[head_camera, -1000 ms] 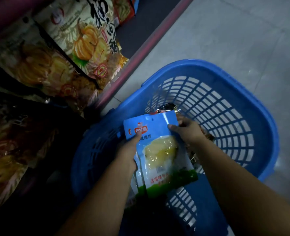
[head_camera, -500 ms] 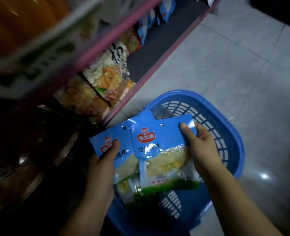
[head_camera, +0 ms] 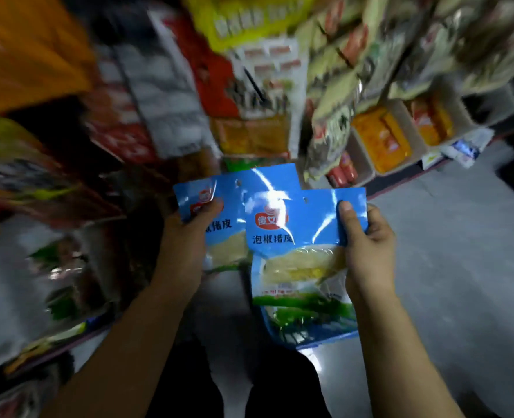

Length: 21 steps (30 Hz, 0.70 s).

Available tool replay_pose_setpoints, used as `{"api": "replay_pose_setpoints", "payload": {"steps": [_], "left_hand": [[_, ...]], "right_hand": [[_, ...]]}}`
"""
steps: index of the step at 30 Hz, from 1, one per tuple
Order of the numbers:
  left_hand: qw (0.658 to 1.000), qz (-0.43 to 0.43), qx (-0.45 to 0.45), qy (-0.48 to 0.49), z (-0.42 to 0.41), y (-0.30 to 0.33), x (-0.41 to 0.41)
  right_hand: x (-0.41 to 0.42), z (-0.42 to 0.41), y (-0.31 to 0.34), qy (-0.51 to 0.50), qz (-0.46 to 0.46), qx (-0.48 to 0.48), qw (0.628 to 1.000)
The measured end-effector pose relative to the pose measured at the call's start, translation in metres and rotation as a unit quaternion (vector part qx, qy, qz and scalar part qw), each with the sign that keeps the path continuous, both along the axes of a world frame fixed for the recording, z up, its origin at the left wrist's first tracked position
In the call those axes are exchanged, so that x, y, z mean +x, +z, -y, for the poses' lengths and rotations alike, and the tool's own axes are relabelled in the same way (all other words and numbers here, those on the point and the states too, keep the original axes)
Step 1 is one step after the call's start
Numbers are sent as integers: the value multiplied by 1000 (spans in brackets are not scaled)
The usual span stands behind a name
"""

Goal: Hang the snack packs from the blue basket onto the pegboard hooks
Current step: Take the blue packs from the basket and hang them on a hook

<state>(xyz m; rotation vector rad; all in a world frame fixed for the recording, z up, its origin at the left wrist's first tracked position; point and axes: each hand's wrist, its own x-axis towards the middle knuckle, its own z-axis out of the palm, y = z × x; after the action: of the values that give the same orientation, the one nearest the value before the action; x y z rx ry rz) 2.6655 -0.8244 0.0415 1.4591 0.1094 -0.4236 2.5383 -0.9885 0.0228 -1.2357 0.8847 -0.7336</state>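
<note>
Two hands raised in front of a blurred wall of hanging goods, each with snack packs. Left hand (head_camera: 189,236): grip closed on the rear blue packs (head_camera: 219,230), thumb across the header and fingers behind, at least two packs fanned there, the exact count unclear. Right hand (head_camera: 367,251): grip closed on the front blue pack (head_camera: 301,260), thumb on the upper right of the header, fingers wrapped behind the side seam. Front pack overlapping the rear ones, all held upright, well above the grey floor (head_camera: 460,267); no blue basket in view, no bare hook or pegboard clearly made out through the blur. Step in hand, by judgement: carrying the packs up to a free hook. To do it well: one pack at a time, header pinched just beside the small punched hole (head_camera: 305,200) so the film stays flat and taut; hole lined up square with the hook tip, then slid straight back; printed face kept outward; the other packs kept low and clear in the left hand so no corner snags. Material: thin glossy plastic film, slippery and crinkly, bright glare streaks on the blue header; clear window in the middle showing pale yellowish, lumpy contents; green printed band below; flat rectangular pouch, soft and bulging at the belly, likely to flop if held by one corner only. Surrounding packets (head_camera: 379,140) on the shelf: orange, yellow and red, too blurred to name.
</note>
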Motion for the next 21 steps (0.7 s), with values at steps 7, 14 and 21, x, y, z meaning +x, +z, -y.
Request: {"api": "replay_pose_setpoints", "payload": {"steps": [7,14,21], "left_hand": [[975,173,-37,132,-87,157,21],[907,352,-74,220,-181,269,30],[854,454,-105,231,-264,360,57]], "right_hand": [[71,-52,165,161,116,-75,977],[138,-140,288,307,215,-217,901],[193,-216,376,389,314,-331,800]]}}
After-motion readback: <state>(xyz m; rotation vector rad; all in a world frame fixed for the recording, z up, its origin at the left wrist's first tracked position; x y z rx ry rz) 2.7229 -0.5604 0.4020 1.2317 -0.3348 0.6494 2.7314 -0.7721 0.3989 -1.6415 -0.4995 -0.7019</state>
